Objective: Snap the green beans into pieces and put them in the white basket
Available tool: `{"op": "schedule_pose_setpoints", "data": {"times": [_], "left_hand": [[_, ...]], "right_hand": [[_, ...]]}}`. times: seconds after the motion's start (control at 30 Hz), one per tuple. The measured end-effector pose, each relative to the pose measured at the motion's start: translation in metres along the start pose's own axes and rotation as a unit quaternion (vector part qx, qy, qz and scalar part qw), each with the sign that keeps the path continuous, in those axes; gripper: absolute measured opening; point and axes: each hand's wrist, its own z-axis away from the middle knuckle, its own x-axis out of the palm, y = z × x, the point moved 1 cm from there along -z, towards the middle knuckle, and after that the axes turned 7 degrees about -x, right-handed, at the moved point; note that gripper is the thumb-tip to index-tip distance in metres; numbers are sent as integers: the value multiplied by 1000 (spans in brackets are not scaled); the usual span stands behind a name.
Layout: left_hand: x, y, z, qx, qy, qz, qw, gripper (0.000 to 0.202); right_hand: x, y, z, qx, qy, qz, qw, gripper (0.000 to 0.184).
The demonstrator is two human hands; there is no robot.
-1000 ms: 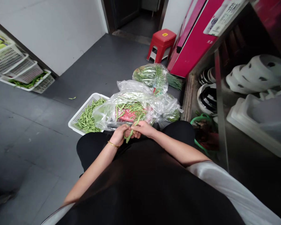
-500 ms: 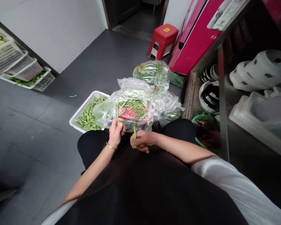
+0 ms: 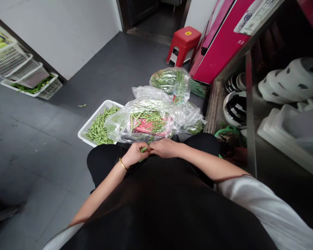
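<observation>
My left hand (image 3: 136,153) and my right hand (image 3: 163,147) meet over my lap, both pinched on one short green bean (image 3: 144,149) held between them. Just beyond the hands lies a clear plastic bag (image 3: 151,119) with loose green beans over something red. A white slotted basket (image 3: 94,122) of cut green beans sits on the floor to the left of the bag. A gold bracelet is on my left wrist.
A second bag of long beans (image 3: 172,80) lies farther back, by a red plastic stool (image 3: 184,43) and a magenta cabinet (image 3: 219,45). Stacked white baskets (image 3: 23,74) stand at the left wall. A metal shelf at right holds white shoes (image 3: 289,83) and tubs.
Half a second ago my hands were apart, each holding a piece of bean, the left near the bag. They have come back together on a bean over my lap.
</observation>
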Motion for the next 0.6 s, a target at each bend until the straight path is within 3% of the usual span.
{"op": "schedule_pose_setpoints", "data": {"times": [0.07, 0.13, 0.2, 0.27, 0.33, 0.37, 0.4, 0.43, 0.5, 0.53, 0.6], "left_hand": [[0, 0, 2, -1, -8, 0, 1000, 3], [0, 0, 3, -36, -2, 56, 998, 7], [0, -1, 5, -57, 2, 149, 987, 12], [0, 0, 6, -38, -10, 224, 974, 15], [-1, 0, 6, -12, -42, 270, 962, 15], [-1, -1, 5, -5, -56, 301, 952, 15], [-2, -3, 4, -4, -68, 347, 936, 15], [-3, -6, 1, -6, -76, 405, 911, 15], [-7, -15, -5, -18, -76, 526, 847, 18], [-9, -19, -8, -29, -74, 567, 820, 19], [-13, -28, -13, -57, -64, 601, 795, 20]], "right_hand": [[4, 1, -2, -18, -23, -39, 999, 21], [11, 2, -7, 20, 44, -155, 987, 25], [21, 0, -12, 59, 122, -291, 947, 36], [31, -3, -14, 57, 152, -439, 883, 46], [36, -1, -14, 17, 109, -570, 814, 53], [37, 3, -13, -2, 57, -618, 784, 55], [35, 8, -13, -14, -20, -636, 771, 57], [33, 16, -14, -9, -109, -610, 785, 58], [24, 38, -22, 55, -226, -445, 865, 55], [19, 50, -31, 101, -226, -328, 912, 52], [9, 71, -59, 182, -127, -104, 969, 50]]}}
